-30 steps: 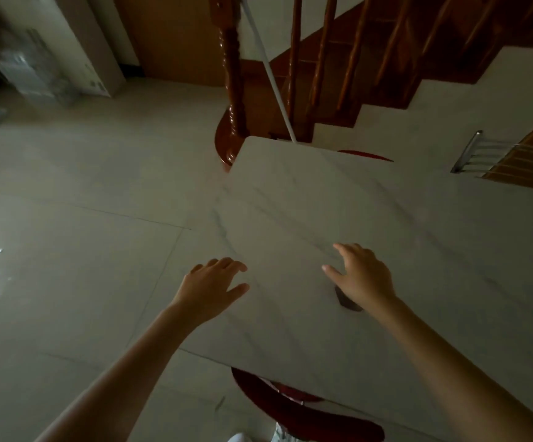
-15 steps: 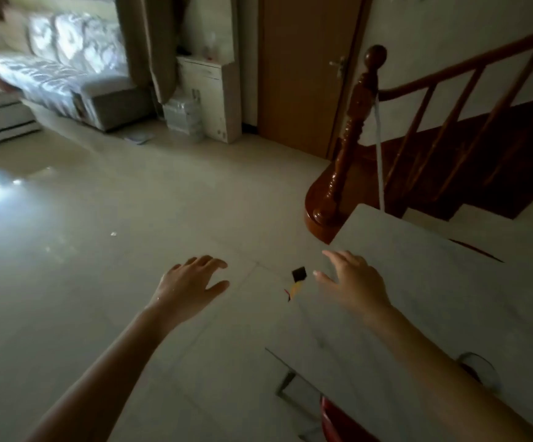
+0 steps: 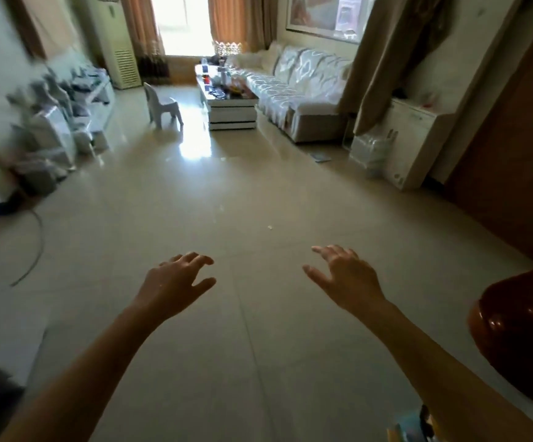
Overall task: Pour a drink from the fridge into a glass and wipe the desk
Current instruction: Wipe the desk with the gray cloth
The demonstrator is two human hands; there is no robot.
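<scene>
My left hand (image 3: pixel 175 282) and my right hand (image 3: pixel 348 275) are held out in front of me above a tiled floor, palms down, fingers spread, holding nothing. No fridge, drink, glass or cloth shows in this view. The desk has dropped out of sight; only a bit of something coloured shows at the bottom edge near my right forearm.
A living room lies ahead: a white sofa (image 3: pixel 293 87) at back right, a coffee table (image 3: pixel 230 103) covered with items, a small white chair (image 3: pixel 163 106), a standing air conditioner (image 3: pixel 121 49). Blurred clutter (image 3: pixel 54 129) lines the left wall. A red-brown stair post base (image 3: pixel 520 333) is at right, a wooden door (image 3: pixel 520 148) beyond.
My view has swung up and left from the marble tabletop and staircase to the living room. Both hands have come off the table and now hang over open floor.
</scene>
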